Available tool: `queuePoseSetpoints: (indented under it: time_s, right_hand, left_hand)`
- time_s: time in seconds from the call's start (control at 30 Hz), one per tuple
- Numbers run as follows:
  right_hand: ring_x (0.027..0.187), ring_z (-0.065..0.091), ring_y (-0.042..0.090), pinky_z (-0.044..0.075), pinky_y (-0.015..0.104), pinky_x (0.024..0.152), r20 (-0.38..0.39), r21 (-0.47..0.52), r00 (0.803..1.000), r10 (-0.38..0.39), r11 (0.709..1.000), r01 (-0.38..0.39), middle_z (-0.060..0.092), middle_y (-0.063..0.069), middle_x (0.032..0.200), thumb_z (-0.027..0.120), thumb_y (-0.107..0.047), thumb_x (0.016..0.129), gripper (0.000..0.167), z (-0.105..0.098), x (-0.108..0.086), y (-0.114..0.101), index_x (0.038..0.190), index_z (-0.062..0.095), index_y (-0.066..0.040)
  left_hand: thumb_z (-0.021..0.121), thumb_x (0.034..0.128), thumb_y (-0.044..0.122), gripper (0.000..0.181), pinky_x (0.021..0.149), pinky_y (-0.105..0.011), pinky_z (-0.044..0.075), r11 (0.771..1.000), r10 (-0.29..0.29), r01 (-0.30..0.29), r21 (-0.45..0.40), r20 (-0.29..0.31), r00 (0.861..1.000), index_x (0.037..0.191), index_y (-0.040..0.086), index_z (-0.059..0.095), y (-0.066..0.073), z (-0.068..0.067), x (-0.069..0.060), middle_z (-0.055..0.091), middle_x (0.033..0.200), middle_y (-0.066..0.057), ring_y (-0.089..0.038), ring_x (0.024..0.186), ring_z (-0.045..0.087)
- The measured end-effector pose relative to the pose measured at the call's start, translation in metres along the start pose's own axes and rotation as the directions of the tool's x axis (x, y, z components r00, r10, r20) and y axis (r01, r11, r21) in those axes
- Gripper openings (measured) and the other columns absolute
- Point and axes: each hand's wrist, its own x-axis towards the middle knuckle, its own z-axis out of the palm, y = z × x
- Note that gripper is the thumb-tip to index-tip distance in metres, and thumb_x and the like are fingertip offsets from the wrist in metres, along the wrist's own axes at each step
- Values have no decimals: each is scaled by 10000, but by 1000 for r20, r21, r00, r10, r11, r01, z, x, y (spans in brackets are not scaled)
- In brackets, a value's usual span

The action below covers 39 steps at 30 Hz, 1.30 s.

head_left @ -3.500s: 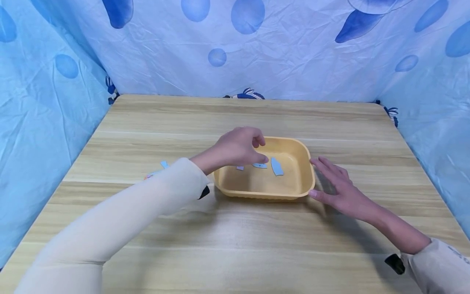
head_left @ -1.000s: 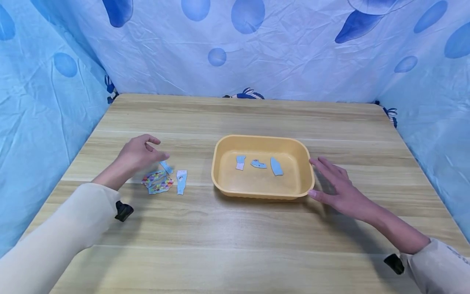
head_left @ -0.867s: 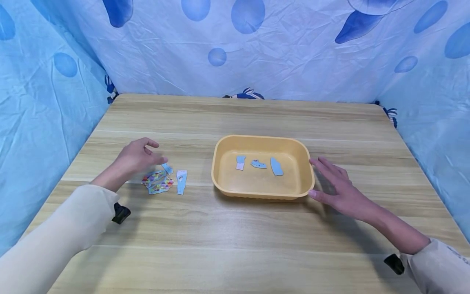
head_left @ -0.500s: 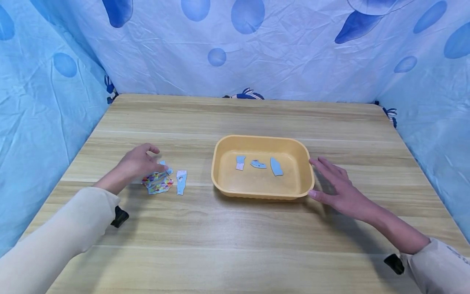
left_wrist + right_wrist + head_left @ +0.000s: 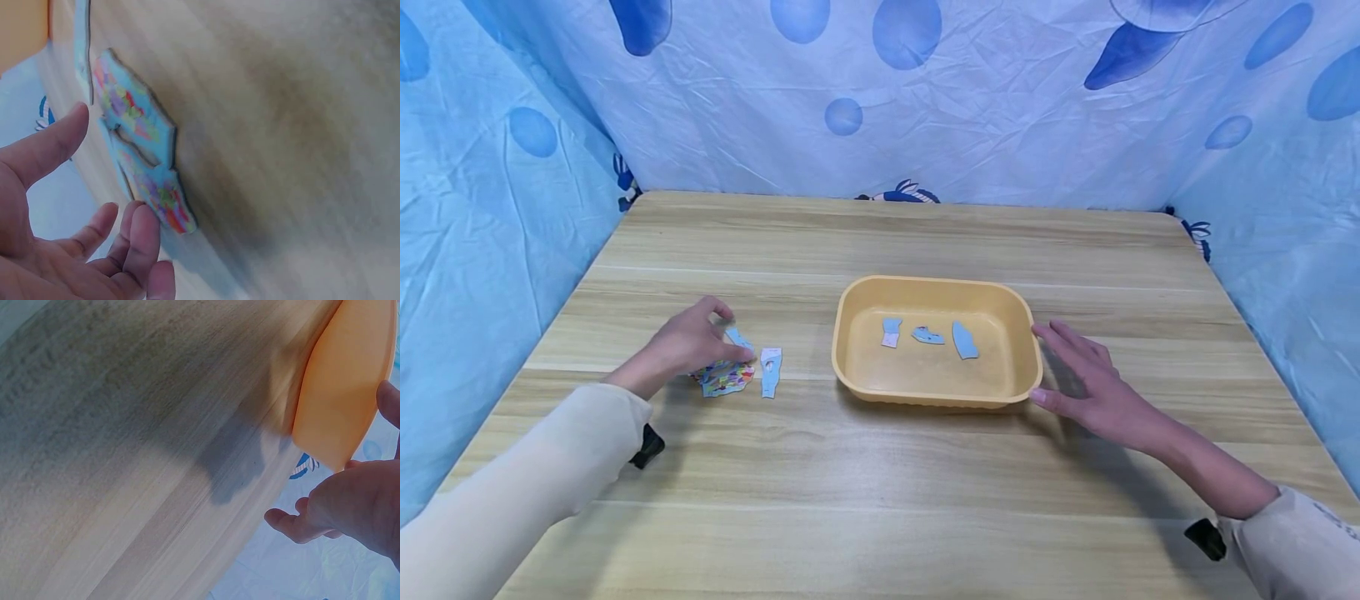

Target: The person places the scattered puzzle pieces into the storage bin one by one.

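Left hand (image 5: 698,340) nearer, grip wide — slim light-blue flat card-like piece (image 5: 738,337) by its fingertips, long axis index-to-thumb; contact unclear.

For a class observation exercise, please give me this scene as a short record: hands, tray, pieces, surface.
Left hand: over clustered pieces, contact unclear
Right hand: outstretched at the right end of the tray
Tray contents: pink-and-blue piece, dark-marked blue piece, plain blue piece, all apart
Outside tray: clustered pieces, partly hidden; single piece to their right
Surface: wood-grained table
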Motion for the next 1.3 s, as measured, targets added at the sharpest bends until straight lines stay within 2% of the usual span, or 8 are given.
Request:
queuePoseSetpoints:
  time_s: [0.37,0.8,1.13,1.3]
  right_hand:
    - [1411,36,454,164,746,958,3,-5,1000,5,1000,-5,61,150,1600,673,-372,897,804,0,0,0,1540,200,-279]
    - [1412,32,457,167,752,956,10,-18,1000,22,1000,-21,49,149,1602,662,-390,901,810,-1,0,0,1544,181,-285]
    - [1413,25,456,166,755,955,13,-21,999,32,999,-31,39,146,1603,658,-402,901,816,-1,0,-2,1546,171,-287]
    - [1412,28,453,168,753,954,12,-15,999,30,999,-30,39,140,1604,660,-397,901,814,-1,-1,-2,1545,172,-293]
  left_hand:
    - [800,758,404,690,861,-559,273,999,-10,12,33,-70,997,1221,30,451,0,8,0,568,1087,-201,-340,942,528]
    - [793,770,377,645,857,-527,281,998,-47,51,25,-118,992,1174,-30,498,0,13,-2,560,1038,-186,-316,912,525]
    - [772,760,454,656,862,-521,274,998,-59,63,31,-121,991,1160,-3,526,-2,13,-2,588,1042,-173,-301,909,538]
    - [756,763,477,631,860,-510,283,997,-46,54,62,-133,990,1134,10,551,-3,14,-2,618,1019,-156,-297,892,544]
